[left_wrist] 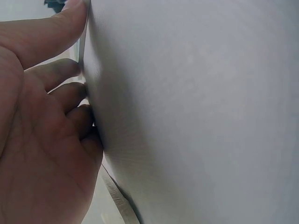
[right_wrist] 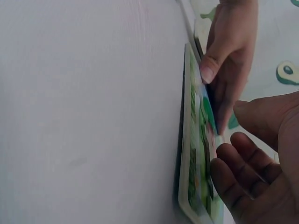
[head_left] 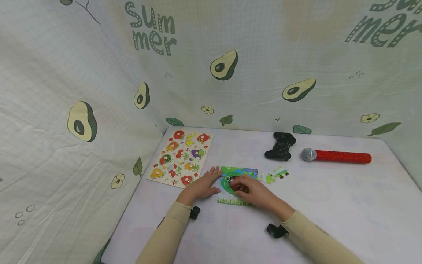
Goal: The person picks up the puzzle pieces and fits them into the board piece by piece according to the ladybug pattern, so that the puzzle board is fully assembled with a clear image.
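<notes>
A colourful jigsaw puzzle board (head_left: 227, 201) with a red ladybug picture (head_left: 234, 182) lies flat on the table. My left hand (head_left: 205, 184) rests on the table along the board's left side, fingers extended, fingertips by its upper left corner. Over the ladybug, my right hand (head_left: 252, 190) bends its fingers down onto the board. The right wrist view shows its fingertips (right_wrist: 219, 170) against the puzzle surface and the thumb held apart, with no piece visible between them. Several loose puzzle pieces (head_left: 270, 179) lie just right of the board.
A wooden fruit puzzle board (head_left: 175, 180) lies at the left, close to my left hand. Farther back on the right are a black game controller (head_left: 281, 146) and a red microphone (head_left: 343, 156). Avocado-print cloth (head_left: 257, 110) hangs along the table's back and left side.
</notes>
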Tool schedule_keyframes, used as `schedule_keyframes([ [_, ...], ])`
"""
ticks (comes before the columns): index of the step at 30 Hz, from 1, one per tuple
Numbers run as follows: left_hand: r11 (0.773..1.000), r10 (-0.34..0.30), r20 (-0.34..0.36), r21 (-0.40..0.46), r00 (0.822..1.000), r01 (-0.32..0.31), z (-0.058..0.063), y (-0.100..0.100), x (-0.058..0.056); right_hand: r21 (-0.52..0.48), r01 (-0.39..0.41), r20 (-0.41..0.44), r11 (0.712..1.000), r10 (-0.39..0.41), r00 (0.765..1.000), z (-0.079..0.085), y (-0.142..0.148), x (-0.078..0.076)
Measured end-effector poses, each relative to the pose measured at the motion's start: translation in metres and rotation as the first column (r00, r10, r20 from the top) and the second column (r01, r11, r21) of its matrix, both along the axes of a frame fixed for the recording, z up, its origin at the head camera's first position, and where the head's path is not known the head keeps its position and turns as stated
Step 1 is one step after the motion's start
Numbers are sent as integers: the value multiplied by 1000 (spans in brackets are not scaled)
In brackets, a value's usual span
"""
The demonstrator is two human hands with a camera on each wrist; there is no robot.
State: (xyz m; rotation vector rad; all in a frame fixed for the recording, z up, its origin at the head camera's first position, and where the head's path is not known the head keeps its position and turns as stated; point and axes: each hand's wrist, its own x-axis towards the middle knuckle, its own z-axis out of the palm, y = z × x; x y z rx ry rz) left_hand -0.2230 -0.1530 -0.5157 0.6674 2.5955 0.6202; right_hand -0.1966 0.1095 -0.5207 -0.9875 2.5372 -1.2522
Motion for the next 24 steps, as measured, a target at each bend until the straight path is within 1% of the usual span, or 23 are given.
schedule_keyframes([
  [3,1000,-3,-1,1,1000,3,0,0,0,42,55,-7,998,-54,999,0,8,-1],
  [6,1000,-2,-1,1,1000,2,0,0,0,76,115,-40,990,-112,993,-1,20,-3],
  [11,1000,5,-1,3,1000,-5,-1,1,1,75,179,-95,981,-172,980,-5,44,-8],
  [14,1000,3,-2,4,1000,-3,-1,1,1,88,219,-113,972,-209,971,-7,60,-10],
  [19,1000,1,-1,6,1000,-1,-1,1,0,140,286,-126,948,-270,955,-8,86,-14],
  [24,1000,1,-7,3,1000,-1,-1,1,1,181,359,-143,916,-337,931,-7,110,-19],
])
